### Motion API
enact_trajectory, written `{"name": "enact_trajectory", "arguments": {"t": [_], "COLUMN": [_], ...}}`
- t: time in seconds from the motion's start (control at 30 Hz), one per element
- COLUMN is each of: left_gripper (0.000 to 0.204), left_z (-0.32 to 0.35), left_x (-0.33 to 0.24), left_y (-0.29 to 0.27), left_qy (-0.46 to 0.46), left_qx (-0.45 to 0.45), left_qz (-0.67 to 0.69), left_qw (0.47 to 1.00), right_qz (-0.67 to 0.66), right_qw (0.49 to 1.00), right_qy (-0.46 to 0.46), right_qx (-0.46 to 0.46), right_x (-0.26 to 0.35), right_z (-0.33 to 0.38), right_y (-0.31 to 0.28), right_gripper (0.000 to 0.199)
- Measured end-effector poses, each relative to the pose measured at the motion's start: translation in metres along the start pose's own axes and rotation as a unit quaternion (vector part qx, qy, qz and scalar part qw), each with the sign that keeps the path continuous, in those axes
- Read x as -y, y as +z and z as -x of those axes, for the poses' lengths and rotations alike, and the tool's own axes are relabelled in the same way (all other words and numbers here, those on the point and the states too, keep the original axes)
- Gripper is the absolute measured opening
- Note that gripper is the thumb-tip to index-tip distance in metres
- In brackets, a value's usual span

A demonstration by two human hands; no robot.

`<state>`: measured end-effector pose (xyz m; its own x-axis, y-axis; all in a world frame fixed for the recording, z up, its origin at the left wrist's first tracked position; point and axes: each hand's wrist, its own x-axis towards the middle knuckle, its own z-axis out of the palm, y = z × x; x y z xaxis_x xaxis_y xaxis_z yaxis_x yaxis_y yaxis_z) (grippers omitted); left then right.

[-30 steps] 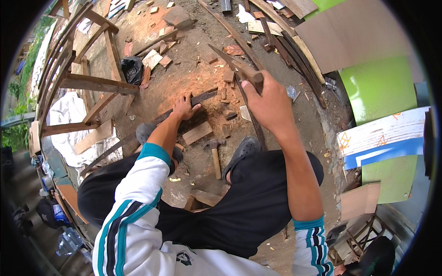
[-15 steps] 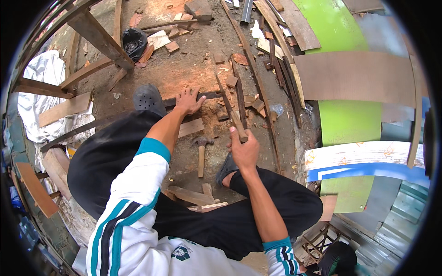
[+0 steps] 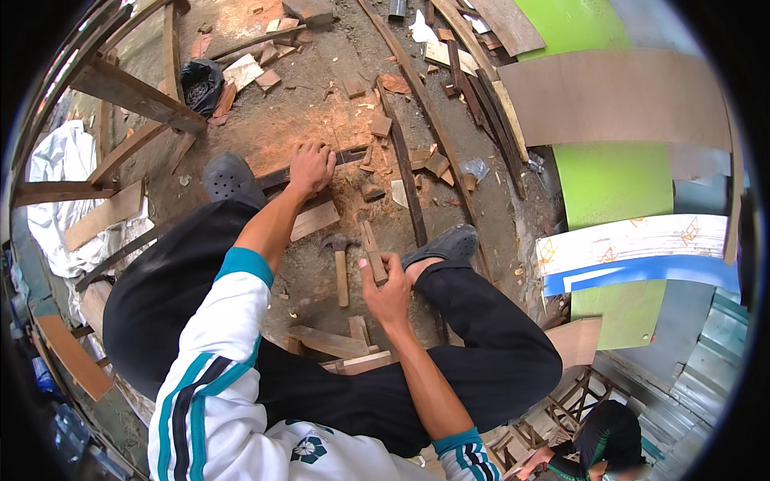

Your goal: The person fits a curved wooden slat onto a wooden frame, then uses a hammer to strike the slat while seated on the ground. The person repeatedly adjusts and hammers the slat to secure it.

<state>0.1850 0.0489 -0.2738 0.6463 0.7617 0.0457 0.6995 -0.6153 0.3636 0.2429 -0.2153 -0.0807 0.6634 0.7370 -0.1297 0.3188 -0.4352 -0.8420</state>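
My left hand [image 3: 311, 170] is curled over a long dark wooden strip [image 3: 351, 155] on the ground, its fingers closed on it beside my grey clog. In my right hand [image 3: 387, 290] is a wooden-handled handsaw [image 3: 371, 252], gripped by its handle. It is seen nearly edge-on, so little of its blade shows, and it is clear of the strip. Between my legs lies a claw hammer [image 3: 342, 272] with a wooden handle. A short plank [image 3: 315, 220] rests close to my left forearm. Orange sawdust [image 3: 277, 128] covers the ground beyond the strip.
Wood offcuts [image 3: 437, 164] and long battens [image 3: 433, 112] lie ahead and right. A wooden frame [image 3: 136, 92] and black plastic bag [image 3: 200, 84] stand at left. Green and brown boards [image 3: 613, 100] line the right. Another person [image 3: 605, 441] bends over at lower right.
My right hand has drawn the handsaw back toward me and left, tipping it more end-on. My left hand's fingers have gone from spread to curled on the strip. My right foot has shifted outward.
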Motion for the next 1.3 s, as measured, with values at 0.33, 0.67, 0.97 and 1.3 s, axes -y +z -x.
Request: {"name": "enact_trajectory", "arguments": {"t": [0.33, 0.67, 0.97, 1.3], "left_gripper": [0.037, 0.033, 0.036, 0.036], "left_z": [-0.007, -0.010, -0.009, -0.009], "left_x": [0.001, 0.002, 0.006, 0.002], "left_y": [0.003, 0.013, 0.019, 0.019], "left_qy": [0.015, 0.012, -0.003, 0.016], "left_qx": [0.002, -0.024, -0.018, -0.043], "left_qz": [-0.020, -0.036, -0.031, -0.025], "left_qw": [1.000, 0.999, 0.999, 0.999], "right_qz": [-0.007, 0.002, 0.005, 0.000], "right_qw": [0.989, 0.990, 0.991, 0.988], "right_qy": [0.116, 0.118, 0.104, 0.127], "right_qx": [0.089, 0.081, 0.087, 0.092], "right_x": [0.026, 0.034, 0.017, 0.007], "right_z": [-0.011, -0.005, -0.043, -0.050], "right_y": [-0.009, -0.030, 0.004, 0.009], "right_gripper": [0.027, 0.024, 0.031, 0.033]}}
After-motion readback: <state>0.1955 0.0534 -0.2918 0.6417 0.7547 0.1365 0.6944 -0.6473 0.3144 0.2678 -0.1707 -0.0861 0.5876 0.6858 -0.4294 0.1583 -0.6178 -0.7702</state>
